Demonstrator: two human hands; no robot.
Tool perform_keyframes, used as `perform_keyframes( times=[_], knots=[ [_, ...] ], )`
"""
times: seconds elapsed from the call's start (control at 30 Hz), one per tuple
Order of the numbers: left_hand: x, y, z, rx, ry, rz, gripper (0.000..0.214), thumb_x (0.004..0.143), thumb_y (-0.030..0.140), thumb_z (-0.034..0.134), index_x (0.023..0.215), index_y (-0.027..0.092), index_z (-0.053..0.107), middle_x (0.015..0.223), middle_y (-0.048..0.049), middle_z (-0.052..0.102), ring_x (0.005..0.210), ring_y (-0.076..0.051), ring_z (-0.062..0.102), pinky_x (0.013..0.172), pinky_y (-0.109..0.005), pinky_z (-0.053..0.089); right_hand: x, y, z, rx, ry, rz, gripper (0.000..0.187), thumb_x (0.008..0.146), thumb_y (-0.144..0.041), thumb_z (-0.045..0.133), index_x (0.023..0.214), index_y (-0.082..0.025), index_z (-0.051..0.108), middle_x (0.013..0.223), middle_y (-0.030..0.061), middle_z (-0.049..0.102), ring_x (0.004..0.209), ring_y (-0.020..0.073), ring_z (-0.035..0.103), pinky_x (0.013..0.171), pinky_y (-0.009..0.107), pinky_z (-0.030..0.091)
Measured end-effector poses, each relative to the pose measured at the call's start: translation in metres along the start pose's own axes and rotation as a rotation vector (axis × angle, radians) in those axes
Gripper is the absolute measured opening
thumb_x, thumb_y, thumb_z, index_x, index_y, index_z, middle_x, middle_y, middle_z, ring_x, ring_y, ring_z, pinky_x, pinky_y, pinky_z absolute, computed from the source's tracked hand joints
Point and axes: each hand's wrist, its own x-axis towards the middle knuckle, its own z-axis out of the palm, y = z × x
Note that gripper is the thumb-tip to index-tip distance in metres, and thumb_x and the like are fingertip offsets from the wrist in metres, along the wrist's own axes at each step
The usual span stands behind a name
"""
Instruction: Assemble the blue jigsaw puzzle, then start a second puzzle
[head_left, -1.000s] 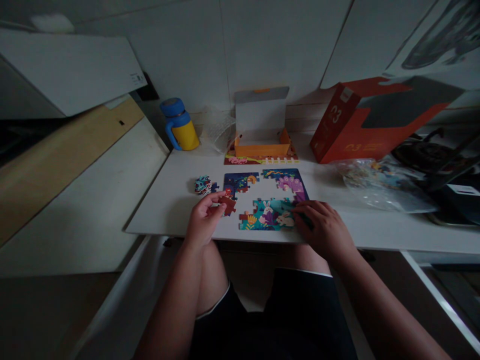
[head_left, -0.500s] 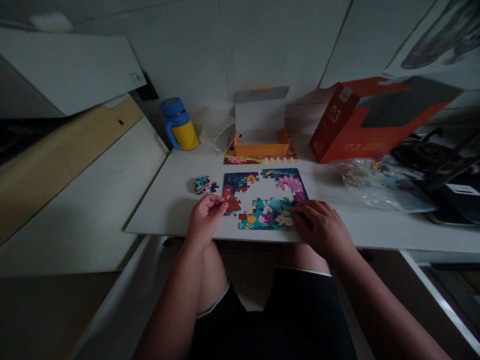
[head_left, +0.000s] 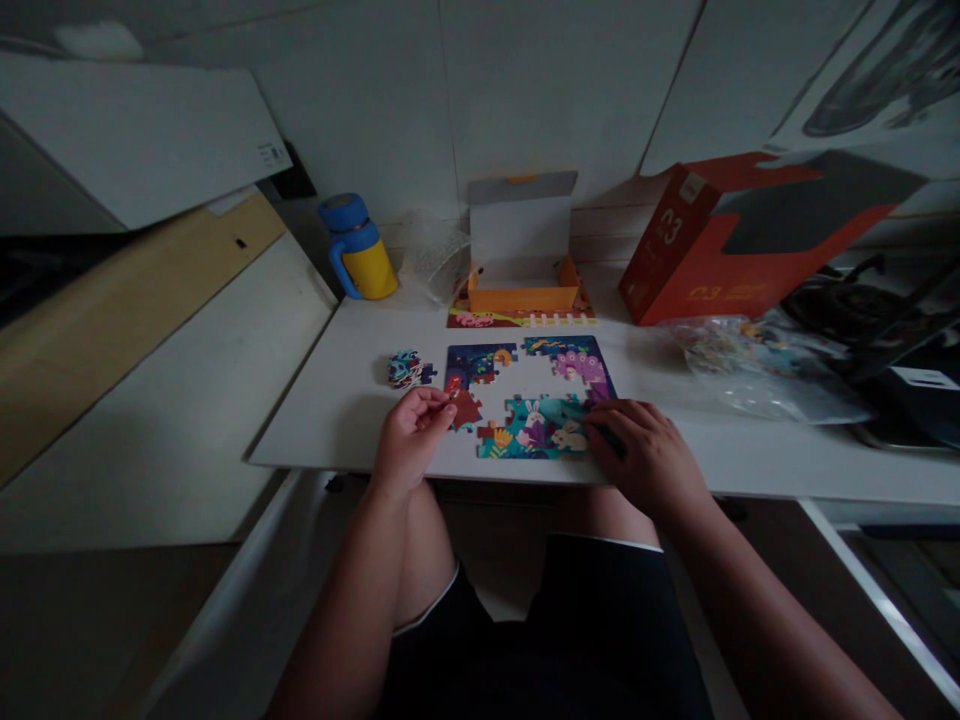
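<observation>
A partly joined jigsaw puzzle lies on the white table, its pieces forming a ring around a bare patch. White rabbits on teal fill the near side; purple shapes run up the right. My left hand is closed, thumb and fingers pinching the outer edge of a reddish-brown jigsaw piece at the left. At the lower right corner my right hand has its fingers bent and closed around a dark teal jigsaw piece, mostly hidden by them. Left of the puzzle sits a small pile of loose pieces.
Behind the puzzle stands an open orange box on a picture sheet. A blue and yellow flask and a clear plastic bag are at the back left. To the right are a red box and another plastic bag.
</observation>
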Motion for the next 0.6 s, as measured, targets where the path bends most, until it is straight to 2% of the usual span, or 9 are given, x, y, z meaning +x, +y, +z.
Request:
perform_keyframes(
  times=[0.23, 0.37, 0.6],
  knots=[
    [-0.0008, 0.0031, 0.0002, -0.010, -0.015, -0.020, 0.044, 0.086, 0.039, 0.088, 0.125, 0.023, 0.075, 0.097, -0.0037, 0.076, 0.083, -0.017, 0.072, 0.077, -0.028, 0.058, 0.0002, 0.0012, 0.0009, 0.012, 0.006, -0.008, 0.020, 0.107, -0.035, 0.059, 0.113, -0.026, 0.075, 0.122, 0.0105, 0.076, 0.111, 0.0321, 0.067, 0.092, 0.049, 0.053],
    [-0.0008, 0.0044, 0.0011, -0.041, -0.022, -0.043, 0.046, 0.084, 0.041, 0.089, 0.125, 0.023, 0.076, 0.098, -0.0024, 0.072, 0.079, -0.016, 0.072, 0.077, -0.030, 0.062, -0.0001, 0.0017, 0.0012, 0.010, 0.007, -0.005, 0.021, 0.107, -0.036, 0.058, 0.113, -0.026, 0.075, 0.122, 0.0109, 0.076, 0.110, 0.0326, 0.067, 0.091, 0.049, 0.053],
    [-0.0007, 0.0053, 0.0007, -0.054, -0.025, -0.059, 0.045, 0.084, 0.041, 0.090, 0.121, 0.022, 0.072, 0.097, -0.0024, 0.073, 0.077, -0.017, 0.076, 0.076, -0.031, 0.064, -0.0006, 0.0024, 0.0018, 0.009, 0.012, -0.005, 0.021, 0.107, -0.036, 0.059, 0.112, -0.025, 0.076, 0.121, 0.0112, 0.076, 0.111, 0.0329, 0.067, 0.093, 0.050, 0.054]
  ],
)
